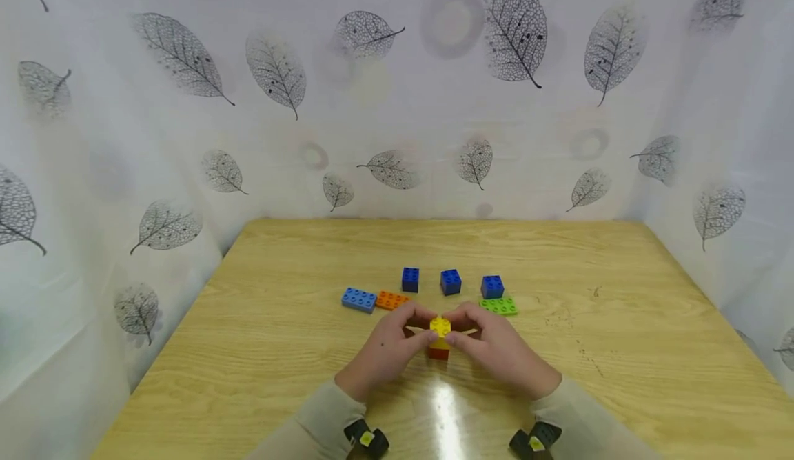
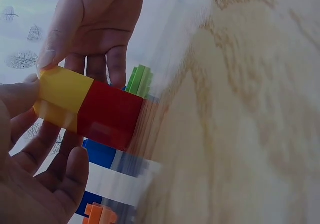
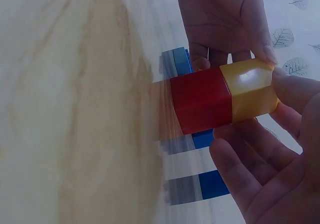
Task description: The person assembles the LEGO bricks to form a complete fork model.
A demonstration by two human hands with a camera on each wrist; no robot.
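Observation:
A yellow brick (image 1: 440, 343) sits squarely on top of a red brick (image 1: 439, 354), and the red one stands on the table. My left hand (image 1: 389, 346) pinches the yellow brick from the left between thumb and fingers. From the other side, my right hand (image 1: 499, 350) grips the same brick likewise. In the left wrist view, the yellow brick (image 2: 65, 91) and red brick (image 2: 110, 115) meet flush, with the thumbs near the yellow top. Seen from the right wrist, no fingers cover the red brick's (image 3: 202, 101) near faces.
Beyond the hands stand three dark blue bricks (image 1: 451, 282) in a row. Left of centre lie a light blue brick (image 1: 359, 299) and an orange brick (image 1: 393, 300); a green brick (image 1: 499, 306) lies right. A leaf-print curtain (image 1: 397, 101) surrounds the wooden table (image 1: 260, 322).

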